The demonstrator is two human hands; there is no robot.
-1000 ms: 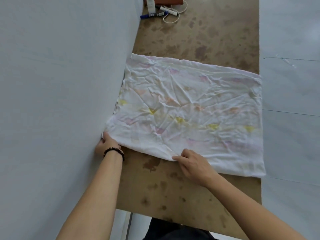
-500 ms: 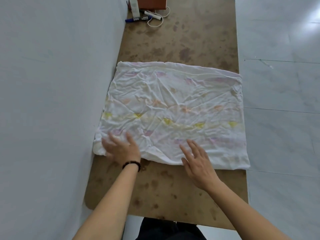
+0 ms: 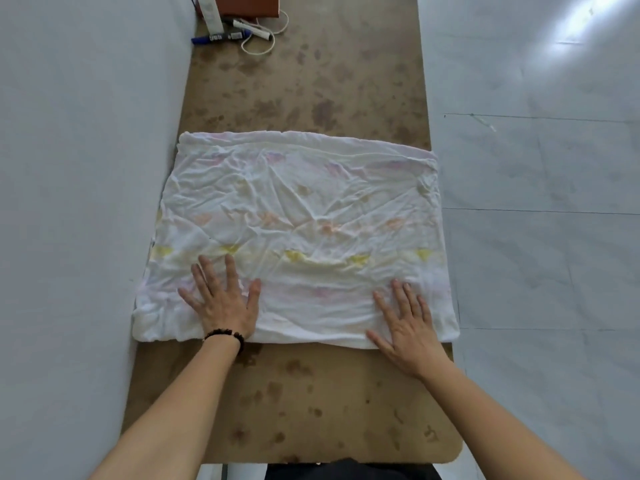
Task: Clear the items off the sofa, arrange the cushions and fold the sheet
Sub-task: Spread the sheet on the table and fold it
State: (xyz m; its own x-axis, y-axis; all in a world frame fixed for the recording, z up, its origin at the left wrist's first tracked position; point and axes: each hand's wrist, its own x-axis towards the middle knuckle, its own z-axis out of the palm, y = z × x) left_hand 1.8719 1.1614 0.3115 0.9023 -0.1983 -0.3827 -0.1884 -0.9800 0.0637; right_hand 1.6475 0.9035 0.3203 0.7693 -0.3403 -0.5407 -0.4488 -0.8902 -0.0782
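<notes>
A white sheet [image 3: 304, 209] with faint yellow, orange and pink marks lies folded into a wrinkled rectangle across the brown stained table [image 3: 311, 403]. My left hand [image 3: 221, 299] rests flat on the sheet's near left part, fingers spread, with a dark bead bracelet on the wrist. My right hand [image 3: 408, 323] lies flat on the near right corner of the sheet, fingers apart. Neither hand holds anything.
A white wall [image 3: 79, 202] runs along the table's left edge. At the far end lie a blue marker [image 3: 214, 38], a white cable [image 3: 266, 39], a white tube [image 3: 211, 13] and a reddish box [image 3: 249, 5]. Pale tiled floor [image 3: 540, 237] is to the right.
Both hands let go of the sheet's near edge and came to lie flat on it. My right hand slid to the right along the near edge.
</notes>
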